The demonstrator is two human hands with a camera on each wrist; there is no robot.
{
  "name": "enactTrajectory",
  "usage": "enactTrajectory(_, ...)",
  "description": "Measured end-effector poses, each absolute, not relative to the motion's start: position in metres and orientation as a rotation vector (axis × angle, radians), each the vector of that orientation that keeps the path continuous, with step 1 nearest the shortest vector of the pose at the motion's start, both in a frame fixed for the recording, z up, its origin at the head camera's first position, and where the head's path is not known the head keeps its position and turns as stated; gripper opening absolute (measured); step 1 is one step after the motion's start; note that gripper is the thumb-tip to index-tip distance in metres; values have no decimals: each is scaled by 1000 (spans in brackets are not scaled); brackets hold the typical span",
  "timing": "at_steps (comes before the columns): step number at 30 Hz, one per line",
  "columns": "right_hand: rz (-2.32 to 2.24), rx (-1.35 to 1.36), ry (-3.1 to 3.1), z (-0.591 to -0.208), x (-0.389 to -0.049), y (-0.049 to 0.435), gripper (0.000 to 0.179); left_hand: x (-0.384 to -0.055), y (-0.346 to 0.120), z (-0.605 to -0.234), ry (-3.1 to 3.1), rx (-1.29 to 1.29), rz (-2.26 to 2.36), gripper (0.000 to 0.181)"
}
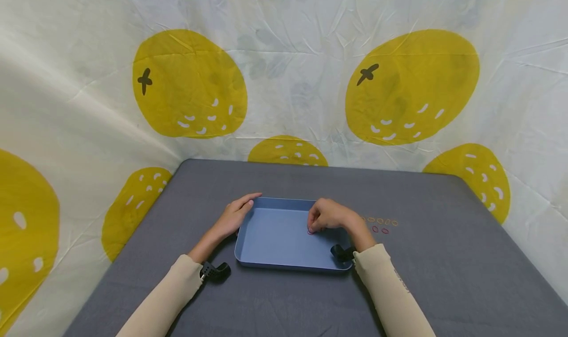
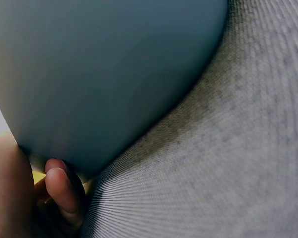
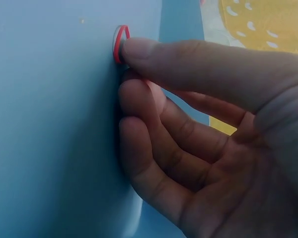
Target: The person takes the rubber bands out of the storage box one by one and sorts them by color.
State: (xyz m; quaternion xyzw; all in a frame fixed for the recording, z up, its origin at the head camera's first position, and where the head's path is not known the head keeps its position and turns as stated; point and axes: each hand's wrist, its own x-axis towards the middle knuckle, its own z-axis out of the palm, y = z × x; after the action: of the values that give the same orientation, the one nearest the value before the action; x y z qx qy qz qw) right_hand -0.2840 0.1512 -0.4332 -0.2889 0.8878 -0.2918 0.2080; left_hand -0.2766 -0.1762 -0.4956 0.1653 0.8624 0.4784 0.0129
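A shallow blue rectangular tray (image 1: pixel 275 238) lies on the grey table. My left hand (image 1: pixel 231 218) grips its far left corner, thumb at the rim and the other fingers along the outside. In the left wrist view, fingertips (image 2: pixel 60 191) curl against the tray's outer wall (image 2: pixel 119 74). Inside the tray, toward its right side, my right hand (image 1: pixel 330 214) pinches a small red rubber band (image 1: pixel 310 232) between thumb and forefinger. Seen from the right wrist, the red rubber band (image 3: pixel 120 43) stands on edge against the tray floor (image 3: pixel 49 99), below the thumb tip.
To the right of the tray, a row of small yellow rubber bands (image 1: pixel 379 221) lies on the table (image 1: pixel 443 268), with red rubber bands (image 1: pixel 384 231) in front of it. A white cloth with yellow fruit prints (image 1: pixel 301 80) hangs behind the table and along its sides.
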Motion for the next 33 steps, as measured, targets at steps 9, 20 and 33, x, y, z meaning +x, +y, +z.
enactTrajectory(9,-748,-787,2504,-432,-282,148,12,-277,-175,-495,2688,516,1497,41)
enactTrajectory(20,-807,-786,2512,-431,-285,156,13,-276,-176,-496,2680,523,1507,41)
enactTrajectory(33,-874,-796,2507,-430,-287,158,11,-277,-177,-497,2693,526,1490,42)
